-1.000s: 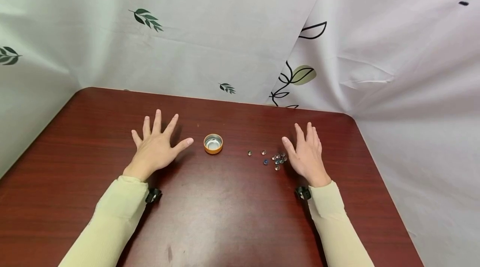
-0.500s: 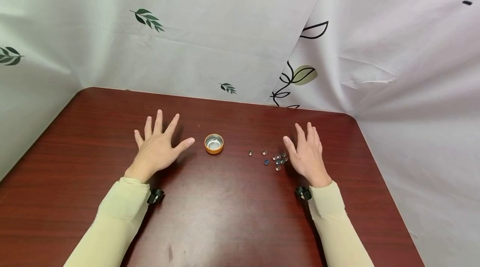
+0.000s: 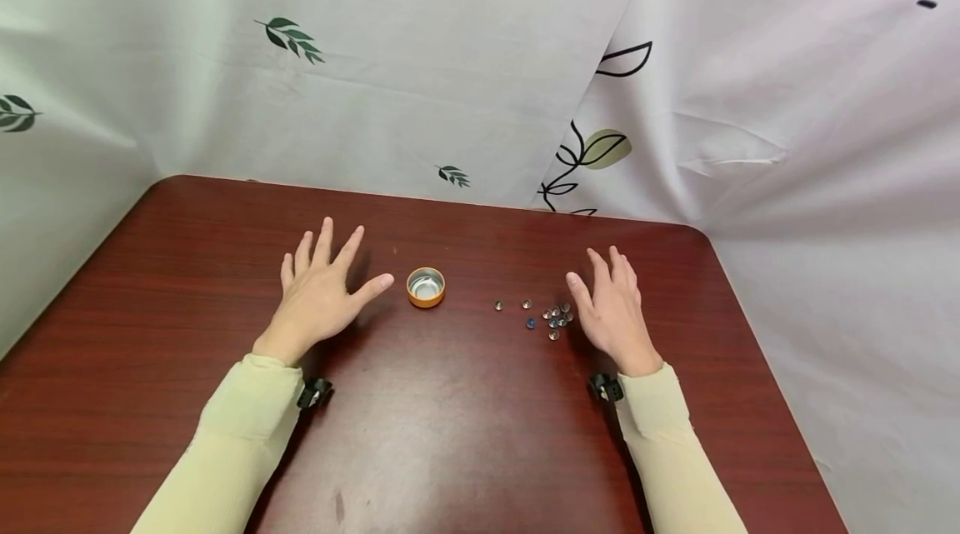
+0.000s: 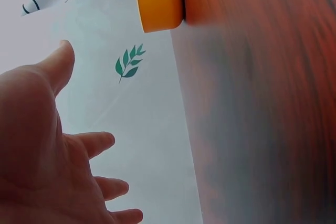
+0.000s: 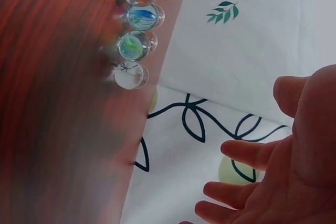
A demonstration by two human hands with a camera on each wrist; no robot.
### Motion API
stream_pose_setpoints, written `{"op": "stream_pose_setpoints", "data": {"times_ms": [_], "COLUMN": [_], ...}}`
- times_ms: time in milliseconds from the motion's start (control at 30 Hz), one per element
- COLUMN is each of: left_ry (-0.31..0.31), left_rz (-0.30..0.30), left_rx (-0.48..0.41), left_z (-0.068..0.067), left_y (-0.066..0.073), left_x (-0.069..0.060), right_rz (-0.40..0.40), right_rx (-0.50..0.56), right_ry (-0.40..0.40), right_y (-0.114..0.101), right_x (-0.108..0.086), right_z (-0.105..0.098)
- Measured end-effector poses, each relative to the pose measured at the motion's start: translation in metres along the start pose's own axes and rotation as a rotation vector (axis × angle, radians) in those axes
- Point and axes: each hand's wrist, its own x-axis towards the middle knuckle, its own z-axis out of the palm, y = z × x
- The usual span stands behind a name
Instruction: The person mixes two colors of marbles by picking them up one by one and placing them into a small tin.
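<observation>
Head view: shallow round orange cup (image 3: 425,301) with a silvery interior, hollow side up. Small clear glassy marbles (image 3: 553,323) lie to its right, most clustered, a few loose; right wrist view shows blue, green and orange swirls inside some. Left hand (image 3: 317,301) just left of the cup, apart from it, fingers and thumb spread. Right hand (image 3: 613,313) well right of the cup, past the marbles, fingers extended, thumb apart. Cup sits on a glossy reddish-brown wood-grain table (image 3: 435,451). White leaf-print fabric (image 3: 420,76) hangs behind it.
</observation>
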Motion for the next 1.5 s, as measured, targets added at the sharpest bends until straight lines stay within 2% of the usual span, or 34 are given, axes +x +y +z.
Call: {"op": "stream_pose_setpoints", "data": {"times_ms": [833,1333,1500], "left_ry": [-0.031,-0.045,-0.072], "left_rz": [0.054,0.071,0.06], "left_rx": [-0.042,-0.08,-0.113], "left_z": [0.014,0.024,0.027], "left_y": [0.007,0.015,0.015], "left_x": [0.004,0.007,0.008], "right_rz": [0.003,0.001,0.007], "right_rx": [0.039,0.06,0.063], "right_ry": [-0.033,-0.048,-0.056], "right_y": [0.006,0.008,0.008], "right_x": [-0.007,-0.009,-0.01], "right_z": [0.0,0.0,0.0]}}
